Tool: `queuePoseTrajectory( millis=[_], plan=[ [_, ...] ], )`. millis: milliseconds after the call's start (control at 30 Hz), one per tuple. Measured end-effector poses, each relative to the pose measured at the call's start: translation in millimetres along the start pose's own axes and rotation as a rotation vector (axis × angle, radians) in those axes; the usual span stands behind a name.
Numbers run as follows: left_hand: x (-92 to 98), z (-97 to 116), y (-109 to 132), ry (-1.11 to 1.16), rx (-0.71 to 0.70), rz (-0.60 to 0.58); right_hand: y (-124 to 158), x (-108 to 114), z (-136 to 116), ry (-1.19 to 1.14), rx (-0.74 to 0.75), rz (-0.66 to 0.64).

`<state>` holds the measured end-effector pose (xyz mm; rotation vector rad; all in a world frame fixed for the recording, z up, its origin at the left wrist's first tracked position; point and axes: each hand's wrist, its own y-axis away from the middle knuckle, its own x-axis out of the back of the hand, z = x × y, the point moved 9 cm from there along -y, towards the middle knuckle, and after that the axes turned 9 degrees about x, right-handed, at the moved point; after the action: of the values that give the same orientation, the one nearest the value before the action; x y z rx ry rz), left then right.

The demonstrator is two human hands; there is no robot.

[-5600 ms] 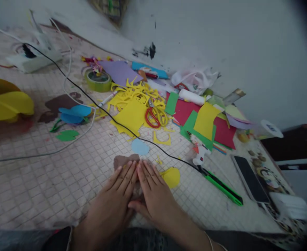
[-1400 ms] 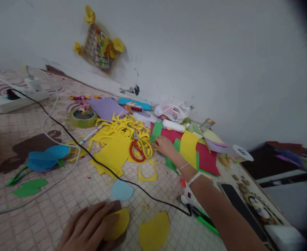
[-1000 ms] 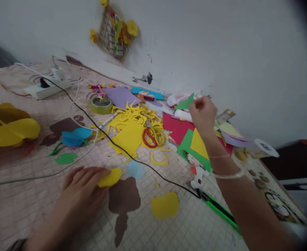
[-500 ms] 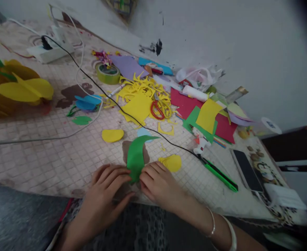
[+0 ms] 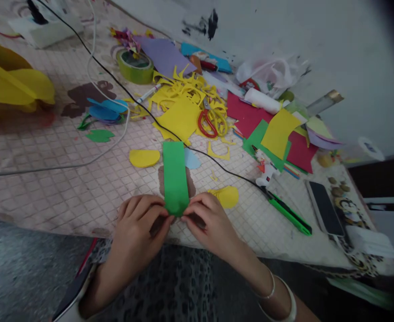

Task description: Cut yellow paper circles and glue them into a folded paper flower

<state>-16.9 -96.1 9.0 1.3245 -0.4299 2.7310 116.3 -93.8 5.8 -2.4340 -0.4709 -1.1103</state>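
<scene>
Fingers (image 5: 197, 209) pinch a green paper strip's (image 5: 175, 179) bottom edge.

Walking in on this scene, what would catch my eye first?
The green paper strip stands out first, held at its near end by the left hand and right hand at the mat's front edge. Beyond it lies a heap of yellow paper scraps beside red-handled scissors, while large yellow paper shapes sit at the far left.

Red scissors (image 5: 199, 121) among yellow paper scraps (image 5: 186, 85)
</scene>
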Motion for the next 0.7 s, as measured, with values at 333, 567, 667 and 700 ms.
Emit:
queuePoseTrajectory(
  millis=[333, 567, 667, 700],
  plan=[
    [-3.8, -4.4, -2.6, -0.062, 0.087, 0.016, -4.2, -2.2, 12.4, 0.046, -0.218, 0.015],
    [-5.4, -6.2, -2.4, -0.067, 0.096, -0.013, -4.2, -2.7, 15.5, 0.036, -0.242, 0.015],
    [-4.8, -6.4, -1.6, -0.057, 0.081, -0.02, -4.1, -2.8, 16.2, 0.034, -0.249, 0.01],
    [-4.2, -4.7, -0.7, -0.049, 0.053, -0.023, -4.1, -3.1, 16.3, 0.034, -0.251, 0.004]
  ],
)
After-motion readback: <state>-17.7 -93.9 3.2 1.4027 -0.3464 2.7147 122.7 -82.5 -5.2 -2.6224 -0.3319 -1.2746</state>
